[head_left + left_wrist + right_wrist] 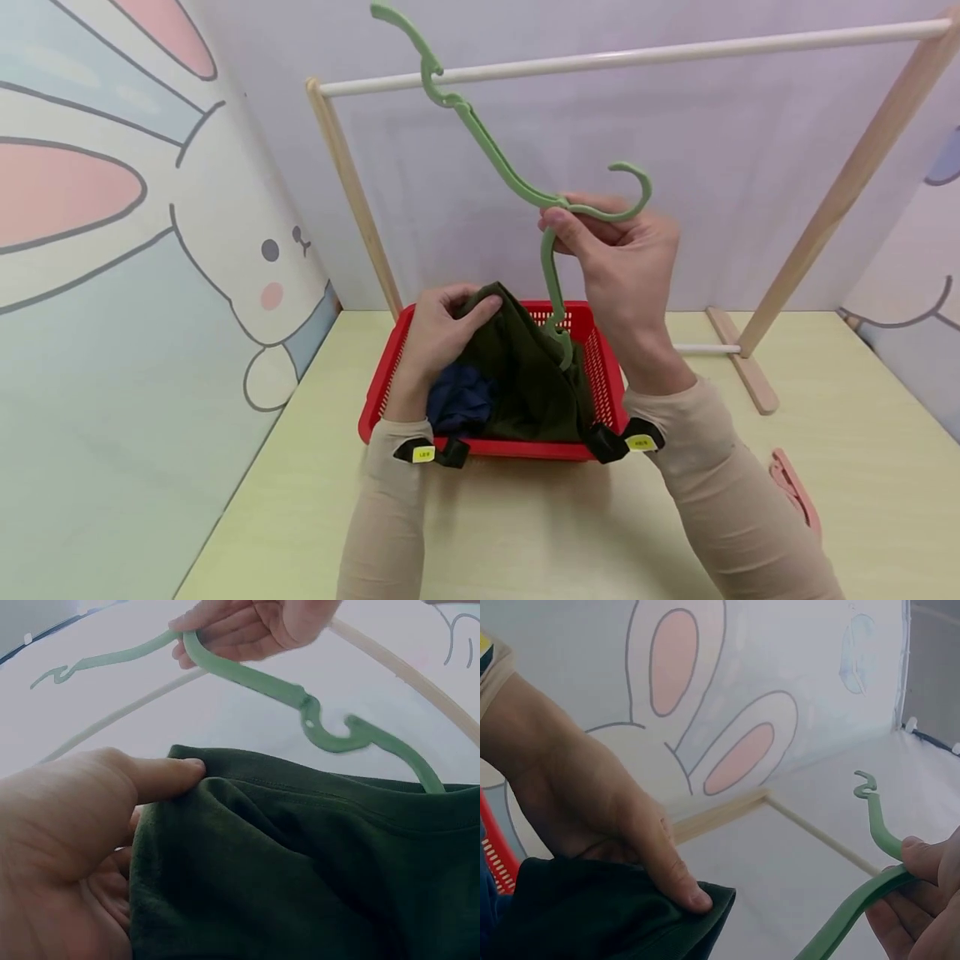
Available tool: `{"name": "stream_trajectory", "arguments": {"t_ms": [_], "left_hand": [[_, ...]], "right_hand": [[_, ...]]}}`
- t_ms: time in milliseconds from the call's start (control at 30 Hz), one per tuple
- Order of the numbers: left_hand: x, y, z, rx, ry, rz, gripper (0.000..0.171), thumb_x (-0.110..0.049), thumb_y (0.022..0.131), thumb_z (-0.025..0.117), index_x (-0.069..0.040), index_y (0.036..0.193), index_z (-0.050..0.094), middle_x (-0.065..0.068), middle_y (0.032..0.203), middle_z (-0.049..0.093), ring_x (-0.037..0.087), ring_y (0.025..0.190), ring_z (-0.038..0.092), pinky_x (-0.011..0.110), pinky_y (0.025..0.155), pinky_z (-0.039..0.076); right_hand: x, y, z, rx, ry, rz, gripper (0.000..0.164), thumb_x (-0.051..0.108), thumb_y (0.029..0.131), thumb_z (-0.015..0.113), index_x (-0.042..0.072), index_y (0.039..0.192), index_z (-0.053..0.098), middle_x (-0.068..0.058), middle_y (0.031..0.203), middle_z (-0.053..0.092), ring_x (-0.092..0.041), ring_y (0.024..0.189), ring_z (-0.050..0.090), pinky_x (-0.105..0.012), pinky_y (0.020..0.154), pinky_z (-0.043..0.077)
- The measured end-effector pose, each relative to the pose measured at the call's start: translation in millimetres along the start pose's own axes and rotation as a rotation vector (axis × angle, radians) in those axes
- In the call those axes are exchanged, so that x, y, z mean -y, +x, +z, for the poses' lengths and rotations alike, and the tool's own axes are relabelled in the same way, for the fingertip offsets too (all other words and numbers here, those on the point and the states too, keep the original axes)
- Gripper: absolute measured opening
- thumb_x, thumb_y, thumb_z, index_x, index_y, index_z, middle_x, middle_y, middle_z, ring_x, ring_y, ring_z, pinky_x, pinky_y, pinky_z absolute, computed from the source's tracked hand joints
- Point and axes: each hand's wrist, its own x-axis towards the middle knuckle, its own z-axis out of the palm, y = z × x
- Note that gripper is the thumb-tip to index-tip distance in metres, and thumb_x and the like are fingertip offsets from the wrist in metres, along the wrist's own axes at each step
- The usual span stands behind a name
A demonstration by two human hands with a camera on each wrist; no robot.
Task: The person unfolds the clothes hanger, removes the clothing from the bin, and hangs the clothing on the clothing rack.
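My left hand (444,327) pinches the hemmed top edge of a dark green garment (528,379) between thumb and fingers, lifting that edge over the red basket. In the left wrist view the garment (247,847) hangs in folds from the thumb. Up and to the right, my right hand (626,258) grips a light green clothes hanger (491,150) at its middle, near the hook. One hanger arm points up left past the rail; the other points down, its tip inside the garment's opening. The right wrist view shows the hanger (862,900) between thumb and fingers.
The red basket (491,447) stands on the pale table and also holds a blue cloth (459,400). Behind it rises a drying rack with a white rail (645,57) and wooden posts (847,192). A folded pink hanger (797,490) lies at the right.
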Motion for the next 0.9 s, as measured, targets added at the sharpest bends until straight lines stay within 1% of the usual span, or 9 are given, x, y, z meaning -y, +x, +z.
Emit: {"name": "stream_trajectory", "arguments": {"t_ms": [33, 133, 267, 400, 533, 667, 800, 900], "left_hand": [[-0.9, 0.3, 0.3, -0.009, -0.006, 0.004, 0.013, -0.013, 0.106, 0.077, -0.001, 0.109, 0.082, 0.01, 0.095, 0.077, 0.021, 0.081, 0.065, 0.029, 0.069, 0.055], [-3.7, 0.8, 1.3, -0.07, -0.037, 0.017, 0.015, -0.013, 0.106, 0.078, 0.0, 0.11, 0.082, 0.006, 0.096, 0.077, 0.02, 0.083, 0.066, 0.028, 0.071, 0.056], [-12.5, -0.8, 1.6, -0.202, -0.092, 0.05, 0.016, -0.013, 0.104, 0.079, 0.002, 0.109, 0.081, 0.0, 0.094, 0.079, 0.015, 0.083, 0.072, 0.026, 0.072, 0.059], [-22.8, -2.0, -1.8, -0.337, -0.154, 0.101, 0.012, -0.009, 0.103, 0.08, 0.002, 0.105, 0.082, -0.002, 0.089, 0.08, 0.012, 0.078, 0.075, 0.025, 0.068, 0.062], [-27.3, -2.1, -8.1, -0.467, -0.231, 0.136, 0.006, -0.008, 0.104, 0.079, -0.004, 0.102, 0.083, -0.001, 0.09, 0.081, 0.011, 0.077, 0.077, 0.024, 0.069, 0.063], [-29.7, -2.1, -15.2, -0.611, -0.306, 0.16, 0.006, -0.008, 0.105, 0.078, -0.009, 0.102, 0.083, 0.0, 0.091, 0.082, 0.011, 0.077, 0.077, 0.024, 0.069, 0.063], [-31.4, -2.7, -25.2, -0.741, -0.33, 0.209, 0.007, -0.008, 0.105, 0.079, -0.005, 0.101, 0.084, 0.002, 0.09, 0.082, 0.011, 0.079, 0.077, 0.024, 0.072, 0.062], [-31.6, -4.4, -32.7, -0.819, -0.334, 0.237, 0.009, -0.009, 0.105, 0.078, -0.002, 0.102, 0.084, 0.004, 0.09, 0.081, 0.013, 0.08, 0.077, 0.024, 0.074, 0.063]], "right_hand": [[-1, -1, 0, -0.002, 0.003, -0.002, 0.021, -0.003, 0.094, 0.086, -0.007, 0.114, 0.084, -0.017, 0.099, 0.085, -0.025, 0.09, 0.085, -0.034, 0.087, 0.068], [-5, -3, 0, -0.005, 0.005, -0.016, 0.021, -0.004, 0.094, 0.086, -0.008, 0.114, 0.083, -0.018, 0.099, 0.085, -0.025, 0.09, 0.085, -0.035, 0.087, 0.068], [-11, -9, 2, -0.005, -0.016, -0.019, 0.019, -0.002, 0.094, 0.087, -0.006, 0.113, 0.085, -0.017, 0.096, 0.085, -0.024, 0.088, 0.085, -0.033, 0.085, 0.068], [-17, -14, 2, -0.006, -0.075, 0.002, 0.017, 0.001, 0.095, 0.088, -0.001, 0.111, 0.087, -0.014, 0.095, 0.085, -0.022, 0.087, 0.084, -0.032, 0.084, 0.068], [-23, -16, 0, -0.002, -0.139, 0.012, 0.016, 0.003, 0.095, 0.089, 0.001, 0.111, 0.087, -0.013, 0.095, 0.085, -0.02, 0.087, 0.084, -0.031, 0.084, 0.068], [-28, -18, -3, 0.016, -0.173, 0.014, 0.016, 0.003, 0.095, 0.088, 0.001, 0.111, 0.087, -0.014, 0.095, 0.085, -0.019, 0.087, 0.084, -0.031, 0.084, 0.068], [-34, -22, -5, 0.043, -0.167, 0.043, 0.017, 0.003, 0.096, 0.087, 0.001, 0.112, 0.087, -0.015, 0.096, 0.085, -0.022, 0.087, 0.084, -0.032, 0.085, 0.068], [-37, -27, -6, 0.067, -0.155, 0.072, 0.018, 0.004, 0.097, 0.087, 0.002, 0.114, 0.087, -0.015, 0.096, 0.085, -0.024, 0.087, 0.084, -0.033, 0.086, 0.068]]}}
